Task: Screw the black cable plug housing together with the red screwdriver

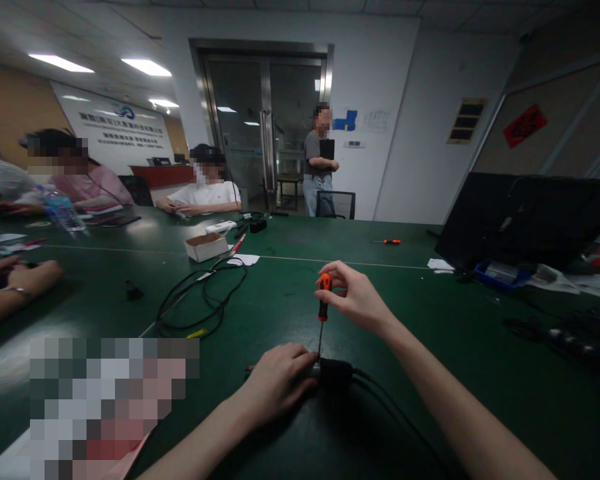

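Screwdriver (322, 315) seems light, best held by the handle (323, 303) my right grip (345, 293) pinches. Left grip (286, 373) clasps a black device (336, 371) toward the surface's (380, 400) near edge.

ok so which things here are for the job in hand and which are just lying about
Apparently in use:
orange-and-black screwdriver, in the right hand
black corded piece by its tip, left hand beside it

Apparently lying about:
second screwdriver
open box
water bottle
blue tray
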`<state>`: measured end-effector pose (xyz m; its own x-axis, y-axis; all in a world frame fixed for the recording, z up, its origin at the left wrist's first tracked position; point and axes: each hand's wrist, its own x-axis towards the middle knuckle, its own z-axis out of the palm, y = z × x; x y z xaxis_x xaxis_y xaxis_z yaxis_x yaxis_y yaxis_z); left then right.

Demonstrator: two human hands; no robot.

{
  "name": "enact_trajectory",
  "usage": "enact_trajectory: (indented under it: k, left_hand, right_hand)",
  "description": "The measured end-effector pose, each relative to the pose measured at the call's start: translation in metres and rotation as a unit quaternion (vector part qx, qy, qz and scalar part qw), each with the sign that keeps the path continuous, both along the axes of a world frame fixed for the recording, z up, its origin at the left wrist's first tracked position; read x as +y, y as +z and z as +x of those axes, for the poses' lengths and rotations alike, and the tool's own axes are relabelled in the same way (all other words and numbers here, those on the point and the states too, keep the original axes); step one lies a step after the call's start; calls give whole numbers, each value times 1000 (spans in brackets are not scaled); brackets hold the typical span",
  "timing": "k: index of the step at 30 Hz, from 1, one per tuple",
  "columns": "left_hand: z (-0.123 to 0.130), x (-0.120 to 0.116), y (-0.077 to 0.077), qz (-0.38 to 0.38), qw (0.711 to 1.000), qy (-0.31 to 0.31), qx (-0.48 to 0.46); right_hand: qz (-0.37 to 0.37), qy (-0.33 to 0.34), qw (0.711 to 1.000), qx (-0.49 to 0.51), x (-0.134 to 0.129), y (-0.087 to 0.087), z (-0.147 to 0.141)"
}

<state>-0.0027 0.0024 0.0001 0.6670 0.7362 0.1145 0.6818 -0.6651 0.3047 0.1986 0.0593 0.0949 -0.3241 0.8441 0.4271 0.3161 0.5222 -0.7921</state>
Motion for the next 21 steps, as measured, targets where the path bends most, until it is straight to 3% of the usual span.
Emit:
enact_trajectory:
  k: [8, 15, 21]
  left_hand:
    - [0, 0, 0, 1, 1000, 4, -1]
    - [0, 0, 3, -2, 1000, 1, 5]
    - [0, 0, 3, -4, 1000, 0, 6]
  right_hand:
    - [17, 30, 999, -32, 0, 1, 1]
    - [20, -1, 999, -31, -1, 0, 0]
    - [-4, 15, 1000, -12, 0, -1, 0]
